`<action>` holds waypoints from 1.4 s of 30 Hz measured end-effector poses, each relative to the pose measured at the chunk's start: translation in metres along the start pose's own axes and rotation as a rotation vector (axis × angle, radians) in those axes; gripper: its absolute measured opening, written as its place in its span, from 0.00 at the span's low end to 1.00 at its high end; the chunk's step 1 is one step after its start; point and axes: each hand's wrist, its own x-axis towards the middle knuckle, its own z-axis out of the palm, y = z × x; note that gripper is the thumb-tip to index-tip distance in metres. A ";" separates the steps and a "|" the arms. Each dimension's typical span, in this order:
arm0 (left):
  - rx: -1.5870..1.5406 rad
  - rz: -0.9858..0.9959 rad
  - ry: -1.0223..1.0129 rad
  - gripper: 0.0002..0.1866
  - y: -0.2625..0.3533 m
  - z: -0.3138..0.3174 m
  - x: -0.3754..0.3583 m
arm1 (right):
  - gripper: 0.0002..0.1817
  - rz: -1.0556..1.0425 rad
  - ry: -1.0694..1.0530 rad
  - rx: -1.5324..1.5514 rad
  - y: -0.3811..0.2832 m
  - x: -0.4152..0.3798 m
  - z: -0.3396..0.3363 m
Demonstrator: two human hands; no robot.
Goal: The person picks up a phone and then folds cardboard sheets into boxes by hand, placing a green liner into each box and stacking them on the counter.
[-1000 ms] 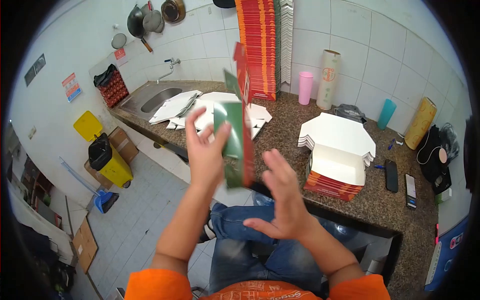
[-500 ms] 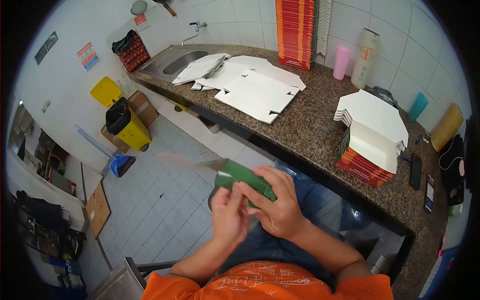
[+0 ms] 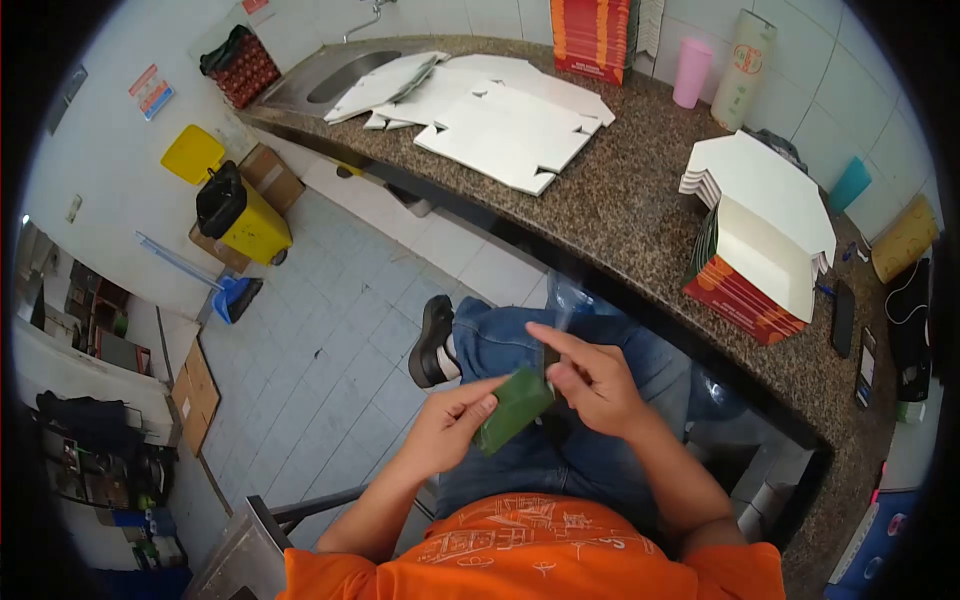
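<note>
A small green folded card piece (image 3: 512, 412), glossy on its face, is held low over my lap. My left hand (image 3: 450, 425) pinches its left side between thumb and fingers. At its upper right corner is my right hand (image 3: 600, 385), index finger stretched out and thumb bent close to the card. A narrow dark flap, smeared by motion, shows between that thumb and index finger. On the counter to the right, a stack of red and white open boxes (image 3: 752, 305) stands nested, their white lids raised.
Flat white box blanks (image 3: 510, 130) lie on the granite counter (image 3: 640, 215) near the sink (image 3: 350, 78). A tall red box stack (image 3: 592, 40), a pink cup (image 3: 692, 72) and a phone (image 3: 866, 368) are there too. A yellow bin (image 3: 255, 225) stands on the floor.
The green piece has moved down and right and tilted, its long flap no longer stretching left. My right hand has shifted from its face to its upper right corner. The view has tipped downward.
</note>
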 end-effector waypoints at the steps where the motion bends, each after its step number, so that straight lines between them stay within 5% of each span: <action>1: 0.061 0.022 -0.028 0.17 0.001 0.001 -0.002 | 0.23 0.044 -0.133 -0.088 0.003 0.000 0.000; 5: 0.085 -0.126 0.150 0.21 0.003 0.009 -0.007 | 0.20 0.056 -0.305 -0.188 -0.002 -0.003 0.013; 8: 0.107 -0.003 0.249 0.27 -0.007 0.014 -0.004 | 0.16 0.014 -0.238 -0.218 -0.005 0.002 0.019; 10: 0.258 0.321 0.377 0.28 -0.010 0.023 -0.001 | 0.16 0.228 -0.108 -0.251 -0.011 0.009 0.016; 11: 0.257 0.327 0.378 0.28 -0.007 0.023 0.002 | 0.18 -0.013 -0.149 -0.260 -0.007 0.012 0.015; 16: 0.071 0.460 0.421 0.31 0.013 0.022 0.010 | 0.30 -0.060 -0.457 -0.140 -0.030 0.011 -0.004; 18: 0.161 0.415 0.362 0.35 0.006 0.007 0.009 | 0.34 -0.219 -0.290 -0.414 -0.024 0.003 0.004; 20: 0.254 0.384 0.300 0.39 0.009 -0.002 0.015 | 0.35 -0.217 -0.182 -0.342 -0.025 0.004 0.003; 22: -0.096 0.634 0.733 0.50 0.019 -0.005 0.025 | 0.36 -0.219 -0.081 -0.269 -0.020 0.001 0.000; 23: 0.139 0.586 0.798 0.57 0.007 -0.024 0.021 | 0.36 -0.075 0.084 -0.058 -0.007 -0.005 -0.003; 25: 0.016 0.500 0.691 0.56 -0.003 -0.032 0.017 | 0.35 0.147 0.287 0.459 -0.014 -0.003 -0.007; 27: -0.276 0.210 0.472 0.48 -0.001 -0.037 0.006 | 0.34 0.188 0.279 0.571 -0.011 -0.006 -0.002; 33: -0.807 0.228 0.155 0.24 0.011 -0.039 -0.010 | 0.31 0.326 0.321 0.935 -0.013 -0.002 0.021; 36: -0.886 0.203 0.065 0.21 0.032 -0.032 -0.008 | 0.27 0.062 0.586 0.535 -0.016 0.006 0.036; 38: -0.863 0.214 0.032 0.21 0.046 -0.019 -0.003 | 0.23 -0.561 0.249 -0.425 -0.025 0.003 0.028; 40: -0.898 0.144 0.302 0.21 0.059 0.001 -0.002 | 0.19 -0.635 0.080 -0.412 -0.025 0.000 0.034; 42: -0.904 0.125 0.335 0.19 0.070 0.018 -0.003 | 0.16 -0.709 0.047 -0.301 -0.019 0.004 0.041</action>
